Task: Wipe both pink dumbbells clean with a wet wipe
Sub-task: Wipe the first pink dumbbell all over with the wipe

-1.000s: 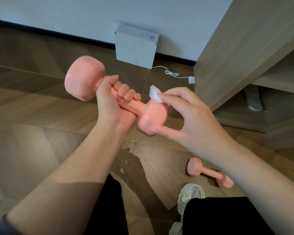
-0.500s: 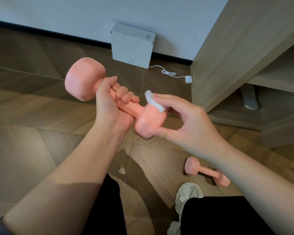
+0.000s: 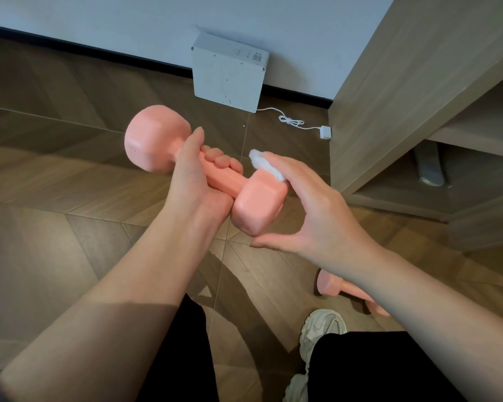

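Head view: the fingers (image 3: 221, 161) of the left hand (image 3: 198, 184) are curled close together round the handle of a pink dumbbell (image 3: 154, 140), clamping it so the bar lies slanted in the air, one head up and away, the other low and near. That grip probably serves to steady the weight and turn the near head toward the other hand. The fingers (image 3: 288, 168) of the right hand (image 3: 320, 219) lie side by side over the top of that near head, pressing a bunched white wet wipe (image 3: 266, 165) onto it, while the thumb (image 3: 273, 242) is spread wide and hooks beneath the head's lower corner, seemingly to brace the rubbing. The wipe's end pokes out past the fingertips. Further out, the second dumbbell (image 3: 330, 285) lies on the wooden floor (image 3: 55, 242), partly hidden by the right forearm, near a pale shoe (image 3: 323, 326); judging by this, its turn is yet to come. A white box (image 3: 228, 71) leans against the wall beyond.
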The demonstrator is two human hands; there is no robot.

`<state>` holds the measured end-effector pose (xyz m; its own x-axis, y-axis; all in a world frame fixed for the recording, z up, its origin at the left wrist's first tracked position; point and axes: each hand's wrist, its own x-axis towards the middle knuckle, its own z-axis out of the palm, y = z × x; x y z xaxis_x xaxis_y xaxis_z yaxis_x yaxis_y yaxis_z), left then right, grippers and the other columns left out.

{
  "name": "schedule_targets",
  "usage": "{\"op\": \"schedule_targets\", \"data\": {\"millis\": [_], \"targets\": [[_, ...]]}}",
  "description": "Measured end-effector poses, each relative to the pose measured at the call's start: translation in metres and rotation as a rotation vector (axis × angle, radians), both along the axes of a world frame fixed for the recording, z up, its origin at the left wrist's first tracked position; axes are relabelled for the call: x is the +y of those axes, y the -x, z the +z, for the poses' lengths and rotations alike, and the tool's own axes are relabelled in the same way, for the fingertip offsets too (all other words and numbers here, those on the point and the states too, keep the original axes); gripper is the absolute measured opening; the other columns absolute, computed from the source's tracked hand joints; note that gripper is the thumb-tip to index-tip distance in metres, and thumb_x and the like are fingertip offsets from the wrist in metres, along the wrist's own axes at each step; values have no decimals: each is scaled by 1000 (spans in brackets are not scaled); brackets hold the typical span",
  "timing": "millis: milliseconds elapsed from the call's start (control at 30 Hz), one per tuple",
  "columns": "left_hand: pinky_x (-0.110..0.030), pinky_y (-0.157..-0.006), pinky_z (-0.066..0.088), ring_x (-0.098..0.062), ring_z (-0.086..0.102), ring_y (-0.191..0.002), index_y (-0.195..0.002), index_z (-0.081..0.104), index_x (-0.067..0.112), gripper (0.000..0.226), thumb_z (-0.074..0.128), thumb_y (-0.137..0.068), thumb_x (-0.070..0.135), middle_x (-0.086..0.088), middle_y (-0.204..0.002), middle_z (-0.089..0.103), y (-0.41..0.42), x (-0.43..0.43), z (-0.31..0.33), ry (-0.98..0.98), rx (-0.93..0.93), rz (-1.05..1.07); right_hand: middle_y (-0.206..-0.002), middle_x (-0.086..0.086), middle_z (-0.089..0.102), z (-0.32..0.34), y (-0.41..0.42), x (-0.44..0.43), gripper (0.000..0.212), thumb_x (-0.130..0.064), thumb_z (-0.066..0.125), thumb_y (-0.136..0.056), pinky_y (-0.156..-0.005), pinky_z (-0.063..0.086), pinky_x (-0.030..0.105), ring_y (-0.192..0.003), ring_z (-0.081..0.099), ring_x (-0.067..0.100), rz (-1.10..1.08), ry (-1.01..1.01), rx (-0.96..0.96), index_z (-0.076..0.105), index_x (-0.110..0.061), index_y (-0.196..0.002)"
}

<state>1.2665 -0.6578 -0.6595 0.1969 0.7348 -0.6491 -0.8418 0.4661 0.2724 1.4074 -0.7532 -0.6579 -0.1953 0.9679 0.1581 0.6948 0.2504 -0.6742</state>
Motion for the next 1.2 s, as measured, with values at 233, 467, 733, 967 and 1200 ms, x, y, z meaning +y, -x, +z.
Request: {"op": "schedule_targets", "data": {"millis": [233, 467, 733, 967, 1200], "targets": [[-31, -70, 49, -13, 46, -54, -72, 45, 13, 25, 57, -93, 15, 1, -60, 46, 0, -7, 2, -180, -91, -64, -129, -34, 39, 7, 5, -1, 93, -28, 91, -61, -97, 31, 3, -121, 39, -17, -155, -21, 107, 34, -37, -134], [-22, -49, 44, -9, 44, -43, -59, 38, 19, 37, 53, -92, 19, 7, -46, 40, 2, -4, 19, -376, -109, -46, -126, -13, 59, 8, 5, 0, 85, -21, 88, -60, -96, 46, 20, -119, 56, 4, -184, 153, 493, 48, -19, -135], [-21, -40, 31, -8, 25, -37, -53, 33, 21, 42, 50, -91, 17, 8, -43, 25, 9, -4, 17, -258, -90, 8, -136, -1, 58, 14, 12, -6, 78, -25, 90, -64, -100, 44, 22, -127, 53, 10, -169, -106, 311, 55, -10, -132], [-21, -42, 33, -8, 28, -38, -56, 35, 20, 39, 54, -89, 16, 8, -44, 27, 10, -5, 9, -178, -38, 36, -134, -20, 54, 13, 8, -1, 77, -39, 84, -70, -99, 38, 10, -123, 47, -7, -126, 110, 210, 50, -28, -138], [-20, -43, 34, -10, 30, -39, -60, 35, 19, 34, 54, -89, 15, 7, -47, 29, 8, -3, 6, -80, -45, 53, -138, -5, 57, 13, 9, -6, 61, -35, 78, -74, -120, 19, 52, -131, 47, 1, -159, -124, 139, 59, -17, -129]]}}
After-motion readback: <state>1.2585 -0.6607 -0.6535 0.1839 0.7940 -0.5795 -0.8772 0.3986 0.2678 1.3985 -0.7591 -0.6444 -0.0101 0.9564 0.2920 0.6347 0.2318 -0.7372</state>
